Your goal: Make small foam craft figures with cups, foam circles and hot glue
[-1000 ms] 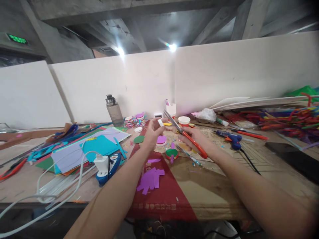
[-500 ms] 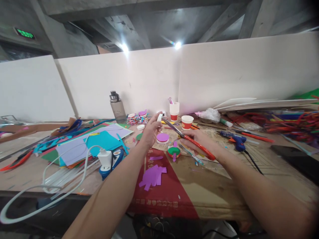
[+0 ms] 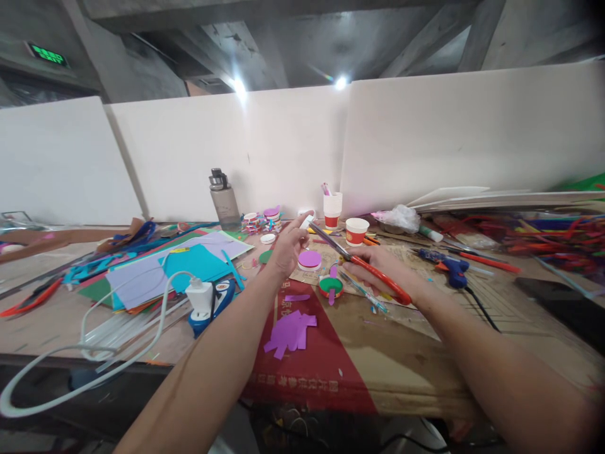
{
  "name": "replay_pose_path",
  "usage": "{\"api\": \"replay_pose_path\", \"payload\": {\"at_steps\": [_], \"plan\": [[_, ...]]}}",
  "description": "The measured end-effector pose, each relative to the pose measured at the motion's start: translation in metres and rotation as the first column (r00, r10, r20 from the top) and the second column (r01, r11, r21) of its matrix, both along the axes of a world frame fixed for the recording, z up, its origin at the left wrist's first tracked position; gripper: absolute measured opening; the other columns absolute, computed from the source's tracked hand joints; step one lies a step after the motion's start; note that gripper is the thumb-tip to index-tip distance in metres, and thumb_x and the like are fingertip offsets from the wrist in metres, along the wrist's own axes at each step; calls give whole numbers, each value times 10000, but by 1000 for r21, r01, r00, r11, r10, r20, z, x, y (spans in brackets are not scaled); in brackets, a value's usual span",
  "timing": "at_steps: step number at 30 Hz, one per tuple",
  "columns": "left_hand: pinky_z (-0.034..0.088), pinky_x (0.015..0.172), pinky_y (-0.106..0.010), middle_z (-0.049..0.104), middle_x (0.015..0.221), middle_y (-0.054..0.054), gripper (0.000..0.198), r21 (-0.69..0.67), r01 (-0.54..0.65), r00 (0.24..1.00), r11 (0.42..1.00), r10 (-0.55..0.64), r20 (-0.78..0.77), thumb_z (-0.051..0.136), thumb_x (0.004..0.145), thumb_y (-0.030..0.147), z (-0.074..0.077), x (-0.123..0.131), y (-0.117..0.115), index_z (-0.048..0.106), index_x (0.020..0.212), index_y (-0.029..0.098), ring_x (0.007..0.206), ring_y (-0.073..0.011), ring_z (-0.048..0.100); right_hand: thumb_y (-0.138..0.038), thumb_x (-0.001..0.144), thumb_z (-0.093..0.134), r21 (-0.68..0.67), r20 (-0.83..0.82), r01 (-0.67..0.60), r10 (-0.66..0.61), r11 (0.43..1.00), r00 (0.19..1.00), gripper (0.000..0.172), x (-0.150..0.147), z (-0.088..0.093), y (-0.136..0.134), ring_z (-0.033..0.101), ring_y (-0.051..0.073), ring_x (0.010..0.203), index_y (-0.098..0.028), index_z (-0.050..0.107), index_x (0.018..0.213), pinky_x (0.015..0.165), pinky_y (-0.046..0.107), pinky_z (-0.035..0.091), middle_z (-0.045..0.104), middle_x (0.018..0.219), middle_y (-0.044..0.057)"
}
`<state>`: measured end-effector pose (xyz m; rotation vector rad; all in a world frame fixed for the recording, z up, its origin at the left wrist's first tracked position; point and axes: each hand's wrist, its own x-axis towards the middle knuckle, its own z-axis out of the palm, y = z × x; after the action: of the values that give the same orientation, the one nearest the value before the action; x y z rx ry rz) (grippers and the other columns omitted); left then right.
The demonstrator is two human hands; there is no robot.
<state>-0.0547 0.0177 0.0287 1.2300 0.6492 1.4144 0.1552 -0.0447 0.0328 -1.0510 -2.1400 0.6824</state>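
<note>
Red-handled scissors (image 3: 382, 276) are in the grip of my right hand (image 3: 371, 261), their blades pointing up and left. My left hand (image 3: 286, 248) pinches a small white piece (image 3: 307, 222) close to the blade tips; whether the blades touch it I cannot tell. Just below the blades sits a white disc-shaped piece with a purple top (image 3: 309, 259). Nearer to me is a short cup piece with a green inside (image 3: 331, 287), a purple strip across it. Cut purple paper pieces (image 3: 291, 333) lie in a heap on the red part of the cardboard (image 3: 321, 378).
Behind my hands stand a grey bottle (image 3: 225, 203), a cup with pens in it (image 3: 333, 211) and a paper cup (image 3: 357, 232). Coloured sheets (image 3: 193, 271) and a white plug on a blue power strip (image 3: 201, 299) are at left. A blue glue gun (image 3: 451, 271) lies at right.
The view has shifted slightly. The scissors' blades and the white piece between my hands have turned a little; both hands keep their holds.
</note>
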Motion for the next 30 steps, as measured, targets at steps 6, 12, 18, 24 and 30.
{"api": "replay_pose_path", "payload": {"at_steps": [6, 12, 18, 24, 30], "plan": [[325, 562, -220, 640, 881, -40, 616, -23, -1, 1000, 1000, 1, 2, 602, 600, 231, 0, 0, -1, 656, 1209, 158, 628, -91, 410, -387, 864, 531, -5, 32, 14, -14, 1000, 999, 257, 0, 1, -1, 407, 84, 432, -203, 569, 688, 431, 234, 294, 527, 589, -30], [314, 539, -222, 594, 777, -26, 567, -32, -25, 999, 999, 24, -22, 597, 606, 230, 1, 0, 1, 683, 1162, 160, 619, -104, 404, -389, 869, 526, 21, 50, 26, -27, 999, 998, 273, 0, -1, 1, 409, 90, 452, -202, 561, 672, 444, 232, 285, 503, 570, -36], [310, 529, -214, 527, 716, -9, 528, -25, -20, 998, 999, 19, -57, 593, 601, 221, 0, -2, 3, 704, 1113, 160, 618, -105, 389, -392, 859, 539, 42, 72, 37, -39, 998, 997, 236, 1, -4, 4, 404, 88, 464, -199, 614, 746, 446, 224, 271, 513, 599, -34], [322, 524, -208, 503, 690, -3, 505, -41, 17, 999, 999, -18, -27, 589, 628, 191, 1, -2, 1, 709, 1117, 146, 600, -98, 386, -398, 862, 534, 30, 92, 40, -42, 999, 995, 252, 1, 0, 0, 407, 92, 485, -192, 575, 724, 463, 223, 281, 486, 595, -28], [334, 520, -216, 517, 695, -11, 363, -72, 67, 996, 995, -63, 67, 612, 694, 248, 0, -2, 2, 721, 1021, 134, 604, -103, 401, -421, 862, 526, 42, 134, 57, -62, 997, 989, 277, -2, 2, -1, 402, 101, 492, -194, 552, 705, 485, 239, 286, 482, 576, -25]]}}
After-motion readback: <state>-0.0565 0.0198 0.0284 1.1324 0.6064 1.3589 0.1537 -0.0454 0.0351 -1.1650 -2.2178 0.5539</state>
